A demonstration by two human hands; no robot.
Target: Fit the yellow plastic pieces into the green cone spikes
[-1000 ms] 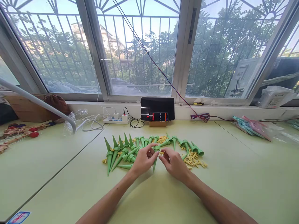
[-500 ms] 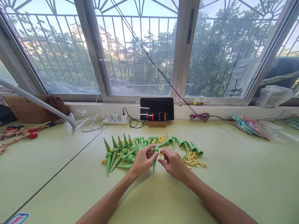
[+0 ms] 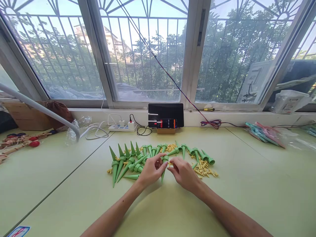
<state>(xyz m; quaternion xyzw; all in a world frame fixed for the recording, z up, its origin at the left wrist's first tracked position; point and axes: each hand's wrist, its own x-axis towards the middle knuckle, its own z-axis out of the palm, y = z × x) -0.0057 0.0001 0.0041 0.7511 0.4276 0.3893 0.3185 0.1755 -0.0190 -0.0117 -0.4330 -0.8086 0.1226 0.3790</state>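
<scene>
My left hand (image 3: 151,171) is closed on a green plant watering spike (image 3: 165,158), its ribbed cap end up and its point slanting down toward the table. Just to the right, my right hand (image 3: 185,172) pinches a small yellow plastic valve piece (image 3: 170,164) close to the side of that spike; whether the two touch I cannot tell. Around the hands, several more green spikes (image 3: 115,169) lie and stand in a loose row. Small yellow pieces (image 3: 207,170) are heaped to the right, and another yellow heap (image 3: 172,147) sits behind the hands.
Behind the row, a phone (image 3: 167,123) leans against a dark tablet (image 3: 166,110) on a small stand. A power strip (image 3: 123,127) with cables is left of it. Wooden toys with red balls (image 3: 34,144) lie far left, plastic bags (image 3: 266,134) far right. A grey tube (image 3: 46,108) crosses the left side.
Hardly anything differs. My right hand, with the yellow piece, has shifted very slightly; my left hand keeps its grip on the spike.
</scene>
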